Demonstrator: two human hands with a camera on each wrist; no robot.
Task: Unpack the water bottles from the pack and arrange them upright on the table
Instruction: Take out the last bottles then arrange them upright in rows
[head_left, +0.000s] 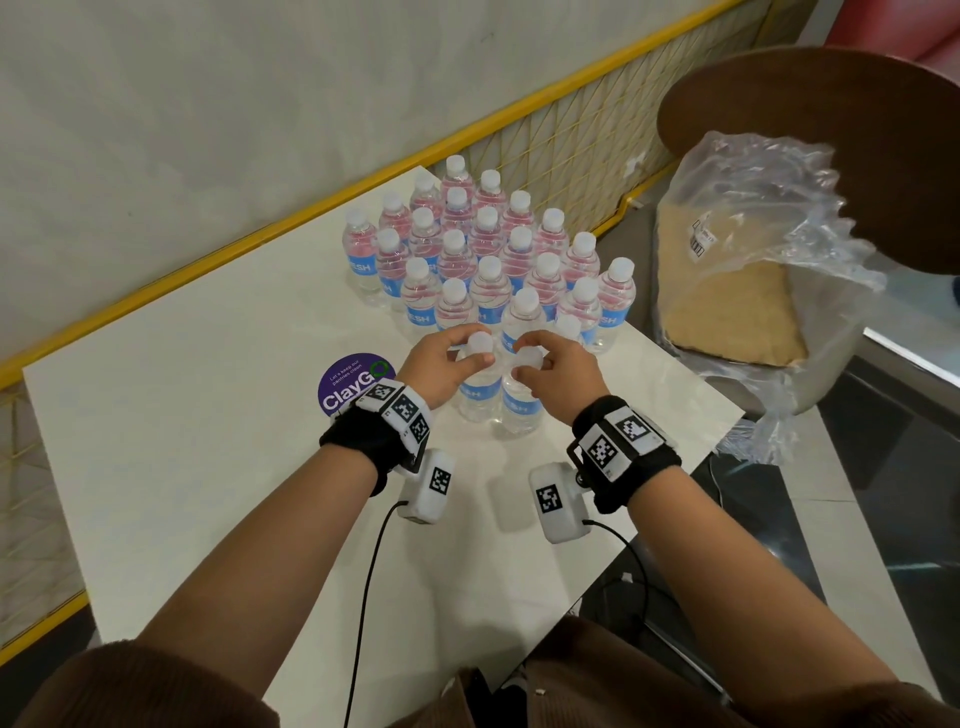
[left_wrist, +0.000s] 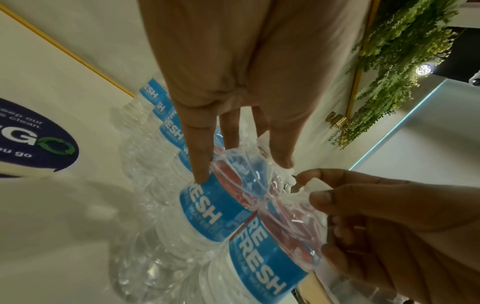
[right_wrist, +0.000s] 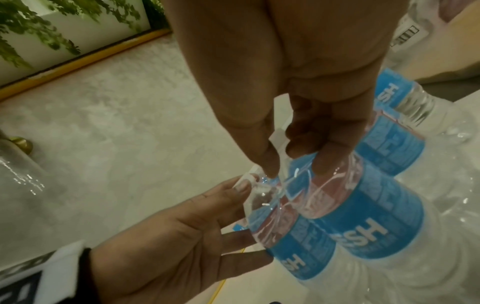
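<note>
Two clear water bottles with blue labels stand side by side on the white table (head_left: 156, 415), in front of the group. My left hand (head_left: 467, 349) pinches the white cap of the left bottle (head_left: 479, 397); my right hand (head_left: 530, 356) pinches the cap of the right bottle (head_left: 521, 408). In the left wrist view my left hand (left_wrist: 244, 170) wraps the neck of its bottle (left_wrist: 205, 207). In the right wrist view my right hand (right_wrist: 296, 170) wraps the neck of the right bottle (right_wrist: 369, 230). Several upright bottles (head_left: 488, 244) fill the table's far part.
The opened plastic wrap with its cardboard tray (head_left: 737, 291) sits on a seat to the right of the table. A round purple sticker (head_left: 348, 382) lies on the table by my left wrist. A yellow-framed mesh rail (head_left: 561, 156) runs behind the bottles.
</note>
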